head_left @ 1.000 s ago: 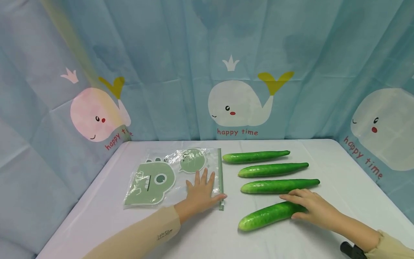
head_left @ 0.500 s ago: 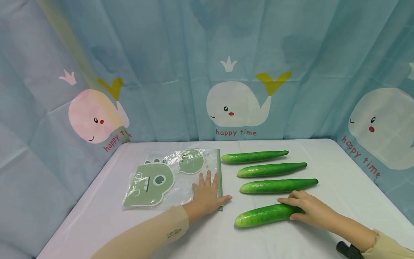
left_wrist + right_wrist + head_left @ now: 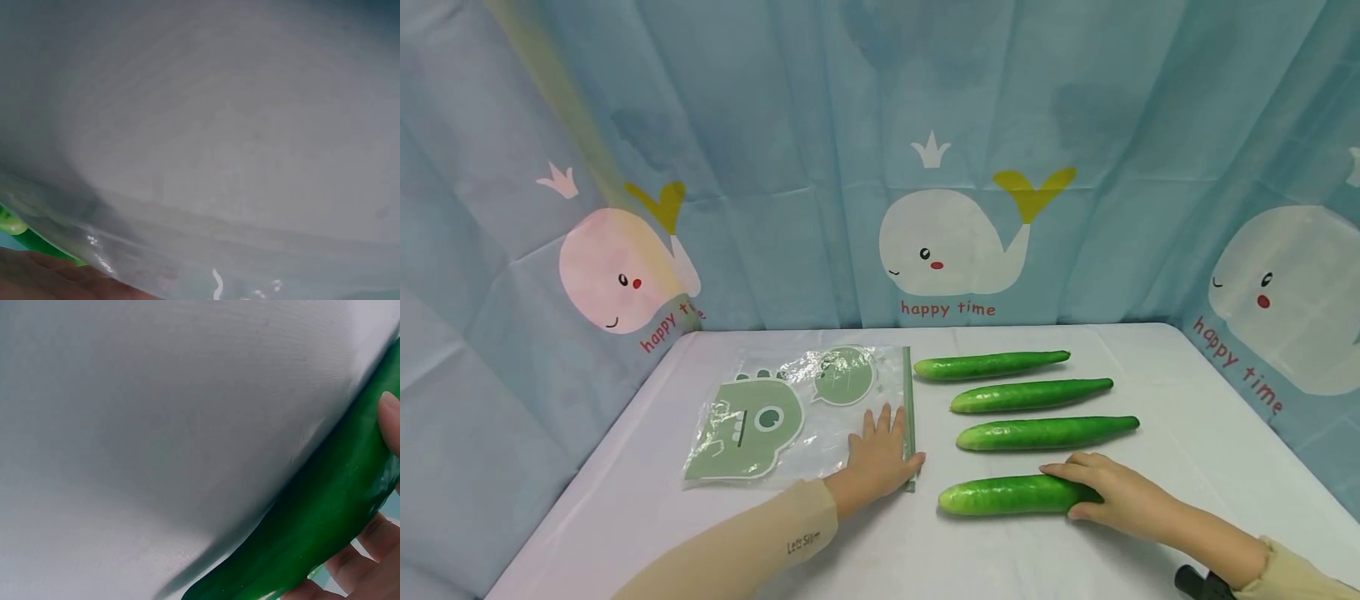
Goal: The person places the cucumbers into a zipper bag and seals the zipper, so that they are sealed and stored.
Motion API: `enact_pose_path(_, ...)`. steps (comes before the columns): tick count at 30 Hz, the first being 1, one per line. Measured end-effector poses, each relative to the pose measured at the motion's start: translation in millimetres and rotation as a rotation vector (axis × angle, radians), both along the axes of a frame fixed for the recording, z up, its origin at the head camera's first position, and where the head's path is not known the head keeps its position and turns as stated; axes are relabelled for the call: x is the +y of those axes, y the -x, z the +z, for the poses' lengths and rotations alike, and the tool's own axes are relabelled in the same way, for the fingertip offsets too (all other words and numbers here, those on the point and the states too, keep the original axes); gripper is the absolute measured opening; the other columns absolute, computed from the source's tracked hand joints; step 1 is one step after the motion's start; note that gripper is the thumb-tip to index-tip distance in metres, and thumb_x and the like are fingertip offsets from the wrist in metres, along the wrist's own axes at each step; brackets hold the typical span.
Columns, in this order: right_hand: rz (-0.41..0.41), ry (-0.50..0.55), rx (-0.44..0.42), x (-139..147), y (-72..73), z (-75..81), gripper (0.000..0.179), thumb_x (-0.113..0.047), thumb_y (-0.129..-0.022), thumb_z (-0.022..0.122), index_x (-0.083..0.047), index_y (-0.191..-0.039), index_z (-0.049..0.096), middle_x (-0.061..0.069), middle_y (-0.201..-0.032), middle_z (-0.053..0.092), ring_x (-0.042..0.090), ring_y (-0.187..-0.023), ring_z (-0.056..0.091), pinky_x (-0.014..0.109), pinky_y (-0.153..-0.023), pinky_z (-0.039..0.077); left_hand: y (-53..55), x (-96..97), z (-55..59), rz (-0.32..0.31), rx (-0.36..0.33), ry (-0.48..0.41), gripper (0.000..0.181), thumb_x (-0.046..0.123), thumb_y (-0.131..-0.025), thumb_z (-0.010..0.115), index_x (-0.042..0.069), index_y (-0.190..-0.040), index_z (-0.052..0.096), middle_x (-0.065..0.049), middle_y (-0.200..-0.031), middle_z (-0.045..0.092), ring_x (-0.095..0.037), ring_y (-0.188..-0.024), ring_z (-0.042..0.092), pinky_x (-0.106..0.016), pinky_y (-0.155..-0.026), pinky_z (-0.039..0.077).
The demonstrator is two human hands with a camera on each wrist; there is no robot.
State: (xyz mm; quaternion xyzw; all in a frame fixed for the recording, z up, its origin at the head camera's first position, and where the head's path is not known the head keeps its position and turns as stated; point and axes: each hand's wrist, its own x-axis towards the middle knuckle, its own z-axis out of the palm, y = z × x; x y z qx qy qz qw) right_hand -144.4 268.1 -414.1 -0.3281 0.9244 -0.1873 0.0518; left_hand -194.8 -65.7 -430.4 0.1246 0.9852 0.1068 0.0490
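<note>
My left hand [image 3: 880, 457] rests with spread fingers on the right part of a clear zip bag [image 3: 831, 433] printed with a green dinosaur. Its thumb reaches past the bag's green zip edge [image 3: 909, 379]. In the left wrist view, only part of that hand [image 3: 59, 280] shows at the lower left, beside the see-through film. My right hand [image 3: 1116, 492] grips the right end of the nearest cucumber [image 3: 1000, 496], which lies on the table. The right wrist view has the thumb [image 3: 390, 419] on one side of this cucumber [image 3: 312, 512] and fingers on the other.
Three more cucumbers lie in a row behind the held one: a near one [image 3: 1037, 433], a middle one [image 3: 1030, 396] and a far one [image 3: 988, 365]. A white cloth covers the table [image 3: 880, 554]. Blue curtains [image 3: 790, 233] with whale prints stand behind and at the sides.
The nearest cucumber has turned from a slant to almost level, its left end shifting slightly left, with my right hand on it. My left hand has slid a little right and nearer on the bag.
</note>
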Motion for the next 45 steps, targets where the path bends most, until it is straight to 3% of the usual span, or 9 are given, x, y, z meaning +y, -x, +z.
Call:
enact_pose_path(6,-0.028,0.029,-0.059,-3.5,-0.7,1.0,0.055,-0.028,-0.083,0.076,-0.005,-0.131,0.060,-0.003,-0.107,0.057,0.010,-0.089,0.054,0.031,-0.067,0.048,0.1,-1.1,-0.2,-0.004,-0.008,-0.032,0.071,0.039,-0.095,0.051,-0.002,-0.149,0.031,-0.024,-0.153,0.029,-0.049,-0.138,0.026,-0.067,-0.097,0.035)
enact_pose_path(11,-0.024,0.101,-0.078,-9.0,0.5,1.0,0.054,-0.026,-0.087,0.073,-0.002,-0.132,0.057,-0.003,-0.103,0.050,0.003,-0.079,0.043,0.024,-0.062,0.038,-0.3,-4.4,-2.2,-0.005,-0.001,-0.098,0.066,0.033,-0.096,0.047,-0.007,-0.147,0.032,-0.027,-0.152,0.029,-0.050,-0.137,0.027,-0.067,-0.098,0.034)
enact_pose_path(15,-0.082,0.110,-0.096,-16.7,2.0,4.0,0.056,-0.028,-0.088,0.072,-0.003,-0.135,0.055,0.004,-0.106,0.053,0.013,-0.087,0.054,0.031,-0.066,0.046,-2.3,-7.6,-2.2,-0.007,0.006,-0.115,0.065,0.032,-0.096,0.046,-0.011,-0.144,0.035,-0.029,-0.150,0.030,-0.050,-0.136,0.028,-0.065,-0.099,0.035)
enact_pose_path(19,-0.166,0.100,-0.056,-28.5,2.6,9.2,0.058,-0.029,-0.086,0.073,-0.003,-0.135,0.055,0.005,-0.105,0.054,0.019,-0.090,0.057,0.037,-0.069,0.049,-4.7,-8.5,0.2,-0.017,0.005,-0.101,0.064,0.032,-0.097,0.045,-0.011,-0.143,0.036,-0.030,-0.150,0.030,-0.049,-0.136,0.029,-0.062,-0.099,0.037)
enact_pose_path(23,-0.219,0.078,0.018,-42.7,4.2,12.8,0.057,-0.027,-0.084,0.075,-0.004,-0.133,0.057,0.000,-0.097,0.052,0.010,-0.077,0.048,0.031,-0.060,0.041,-6.9,-8.3,1.6,-0.024,0.006,-0.100,0.063,0.032,-0.098,0.044,-0.011,-0.142,0.037,-0.030,-0.150,0.030,-0.049,-0.136,0.029,-0.062,-0.100,0.037)
enact_pose_path(32,-0.259,0.011,0.151,-71.1,6.9,12.6,0.054,-0.021,-0.081,0.079,-0.003,-0.129,0.062,-0.002,-0.087,0.046,0.010,-0.068,0.036,0.024,-0.051,0.032,-8.7,-8.0,-0.7,-0.027,0.011,-0.092,0.060,0.031,-0.098,0.044,-0.009,-0.143,0.039,-0.029,-0.150,0.030,-0.050,-0.135,0.030,-0.062,-0.100,0.036)
enact_pose_path(38,-0.279,-0.013,0.163,-79.9,12.0,13.2,0.054,-0.020,-0.080,0.079,-0.004,-0.128,0.062,-0.001,-0.084,0.044,0.012,-0.066,0.035,0.025,-0.050,0.031,-9.2,-6.5,-1.5,-0.042,0.013,-0.078,0.060,0.032,-0.099,0.043,-0.007,-0.143,0.038,-0.028,-0.150,0.031,-0.050,-0.135,0.030,-0.061,-0.100,0.037)
enact_pose_path(45,-0.267,0.025,0.144,-84.3,16.6,11.0,0.053,-0.021,-0.081,0.079,-0.005,-0.129,0.062,-0.001,-0.083,0.043,0.012,-0.066,0.035,0.026,-0.052,0.031,-9.8,-6.9,-1.5,-0.043,0.038,-0.106,0.062,0.029,-0.097,0.049,-0.015,-0.140,0.037,-0.032,-0.146,0.035,-0.049,-0.134,0.034,-0.053,-0.105,0.036)
